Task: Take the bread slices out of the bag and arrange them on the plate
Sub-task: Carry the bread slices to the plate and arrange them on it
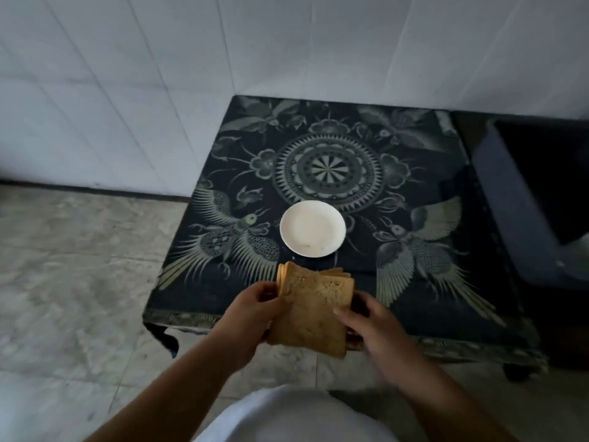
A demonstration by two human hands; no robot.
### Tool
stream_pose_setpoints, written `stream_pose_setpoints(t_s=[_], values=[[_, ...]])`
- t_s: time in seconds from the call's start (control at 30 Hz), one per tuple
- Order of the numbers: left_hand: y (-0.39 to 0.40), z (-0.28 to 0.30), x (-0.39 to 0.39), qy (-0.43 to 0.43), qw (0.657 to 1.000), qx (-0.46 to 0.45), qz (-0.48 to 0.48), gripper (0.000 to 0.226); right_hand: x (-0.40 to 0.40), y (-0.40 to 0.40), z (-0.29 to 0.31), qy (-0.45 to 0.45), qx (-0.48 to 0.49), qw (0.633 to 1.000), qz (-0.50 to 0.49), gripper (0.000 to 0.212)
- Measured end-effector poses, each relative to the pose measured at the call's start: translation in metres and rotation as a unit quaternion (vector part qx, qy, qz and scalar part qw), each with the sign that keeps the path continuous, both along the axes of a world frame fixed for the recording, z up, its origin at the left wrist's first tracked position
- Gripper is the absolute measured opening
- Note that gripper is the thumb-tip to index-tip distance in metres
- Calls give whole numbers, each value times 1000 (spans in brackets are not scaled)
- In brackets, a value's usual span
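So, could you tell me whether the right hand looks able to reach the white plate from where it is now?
Probably yes. The plate lies bare on the cloth just beyond the bread slices, with nothing between. But the right hand and left hand both hold the stack, so it would carry bread along.

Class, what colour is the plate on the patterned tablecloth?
The plate is plain white, seen clearly in the head view.

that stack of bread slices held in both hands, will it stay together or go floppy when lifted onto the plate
The bread slices are probably soft and light, and both hands support them. The far edges are already fanned out, so slices may slide apart if the grip loosens. The plate looks barely wider than one slice, so overhang seems likely.
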State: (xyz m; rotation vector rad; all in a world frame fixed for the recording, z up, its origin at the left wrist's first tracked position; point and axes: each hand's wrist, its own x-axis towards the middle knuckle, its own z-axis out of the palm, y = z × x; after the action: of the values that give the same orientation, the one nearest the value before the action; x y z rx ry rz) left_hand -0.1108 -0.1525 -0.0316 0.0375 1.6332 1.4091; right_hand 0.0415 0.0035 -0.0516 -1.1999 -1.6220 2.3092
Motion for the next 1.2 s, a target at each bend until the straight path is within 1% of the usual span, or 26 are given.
stream_pose_setpoints(t_s=[0.2, 0.33, 0.57, 0.73, 0.8, 0.87, 1.0, 1.13, 1.2], values=[[36, -13, -9, -28, 1000, 4, 0, 24, -8, 36, -4, -7, -1, 1000, 3, 32], [47, -21, -25, -49, 999, 2, 5, 28, -26, 48, -8, -5, -29, 1000, -9, 28], [71, -36, -72, -38, 999, -28, -26, 28, -69, 59, -28, -29, -37, 998, -43, 26], [100, -50, -105, -51, 997, -40, -41, 32, -94, 78, -38, -43, -25, 996, -69, 25], [115, -55, -119, -37, 996, -46, -60, 33, -109, 91, -41, -42, -16, 995, -84, 24], [131, -60, -134, -2, 996, -56, -75, 37, -125, 105, -44, -48, -5, 994, -95, 24], [164, -68, -159, 56, 993, -72, -70, 48, -155, 133, -59, -60, 22, 993, -101, 25], [192, -83, -176, 59, 994, -79, -53, 48, -177, 160, -78, -77, 34, 992, -98, 25], [204, -92, -184, 73, 992, -88, -60, 48, -188, 172, -88, -86, 36, 991, -91, 25]])
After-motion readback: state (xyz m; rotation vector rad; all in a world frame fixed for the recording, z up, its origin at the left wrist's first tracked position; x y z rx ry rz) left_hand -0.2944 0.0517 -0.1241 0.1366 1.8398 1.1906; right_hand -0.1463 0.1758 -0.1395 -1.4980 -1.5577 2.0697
